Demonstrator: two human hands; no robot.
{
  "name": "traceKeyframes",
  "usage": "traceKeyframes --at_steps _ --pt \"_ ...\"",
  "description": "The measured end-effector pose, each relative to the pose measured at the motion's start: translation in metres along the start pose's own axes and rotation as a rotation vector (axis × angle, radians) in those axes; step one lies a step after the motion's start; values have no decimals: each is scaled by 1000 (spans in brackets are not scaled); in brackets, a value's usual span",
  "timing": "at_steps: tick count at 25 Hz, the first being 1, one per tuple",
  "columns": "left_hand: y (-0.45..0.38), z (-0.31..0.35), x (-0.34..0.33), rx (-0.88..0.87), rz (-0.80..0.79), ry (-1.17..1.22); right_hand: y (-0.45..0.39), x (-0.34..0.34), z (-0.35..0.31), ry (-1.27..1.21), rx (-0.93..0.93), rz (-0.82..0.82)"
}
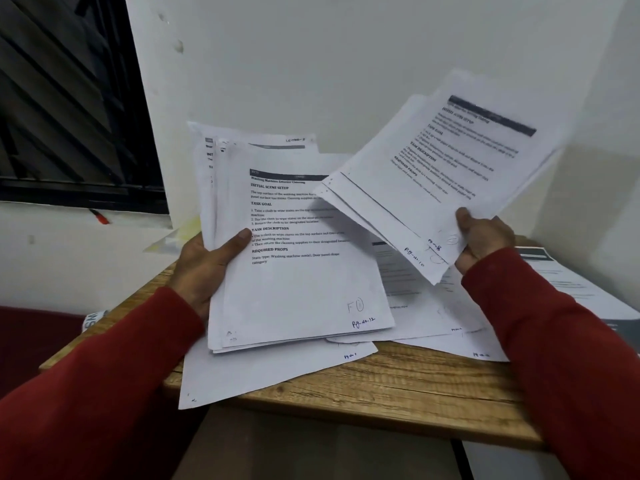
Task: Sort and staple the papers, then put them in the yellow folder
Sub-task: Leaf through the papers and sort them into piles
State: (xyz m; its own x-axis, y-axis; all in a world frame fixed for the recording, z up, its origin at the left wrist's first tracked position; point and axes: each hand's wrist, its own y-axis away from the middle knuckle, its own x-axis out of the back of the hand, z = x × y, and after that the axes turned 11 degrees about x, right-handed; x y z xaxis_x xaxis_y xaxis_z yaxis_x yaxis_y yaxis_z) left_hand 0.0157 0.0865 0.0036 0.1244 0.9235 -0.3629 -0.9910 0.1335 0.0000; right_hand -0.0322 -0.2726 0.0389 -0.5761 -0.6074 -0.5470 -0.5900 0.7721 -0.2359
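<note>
Raised sheets' [446, 168] text blurred (handwritten numbers tiny)

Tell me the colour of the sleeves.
Dark red sleeves, best seen in the head view.

Top sheet [298, 244] of the left stack reads "INITIAL SCENE SETUP", "Pg-No-12".

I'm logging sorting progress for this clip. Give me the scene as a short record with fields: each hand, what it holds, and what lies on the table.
left hand: left hand grips the left stack, top sheet marked Pg No. 12
right hand: right hand pinches the right bundle by its lower corner, raised and tilted
table: wooden table with loose sheets spread on it
stapler: not visible
yellow folder: cannot be made out
</note>
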Motion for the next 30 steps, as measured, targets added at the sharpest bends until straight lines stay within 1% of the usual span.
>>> traceKeyframes --at_steps 2,3,6,8,9,11,13,16,19,21,23,26,28,30 --pt "0 0 -1 -44 9 -33 1 -2 4 7 -29 -23" --pt "0 0 -1 -107 32 -87 2 -3 5 13 -46 -36" --pt "-1 2 2 -361 141 -436 6 -5 8 7 -96 -129" --pt "0 2 3 -382 124 -600 11 -8 12 6 -142 -213" --pt "-1 1 4 -362 106 -648 15 -10 14 8 -165 -249" --pt "-2 0 5 -325 78 -649 22 -14 20 10 -204 -325" --pt "-2 2 4 -254 42 -595 25 -16 24 5 -268 -390" --pt "1 4 3 -82 -15 -446 32 -16 29 3 -379 -472" --pt "5 7 -2 36 -87 -287 43 -22 33 -16 -358 -536" --pt "9 9 -6 97 -151 -244 46 -27 31 -27 -325 -568" --pt "11 10 -9 131 -199 -268 48 -28 26 -39 -300 -595" --pt "12 7 -13 217 -202 -265 55 -30 22 -5 -265 -655" --pt "8 5 -11 216 -132 -282 61 -32 24 40 -229 -665" --pt "1 6 -5 189 -56 -305 60 -33 25 53 -199 -630"
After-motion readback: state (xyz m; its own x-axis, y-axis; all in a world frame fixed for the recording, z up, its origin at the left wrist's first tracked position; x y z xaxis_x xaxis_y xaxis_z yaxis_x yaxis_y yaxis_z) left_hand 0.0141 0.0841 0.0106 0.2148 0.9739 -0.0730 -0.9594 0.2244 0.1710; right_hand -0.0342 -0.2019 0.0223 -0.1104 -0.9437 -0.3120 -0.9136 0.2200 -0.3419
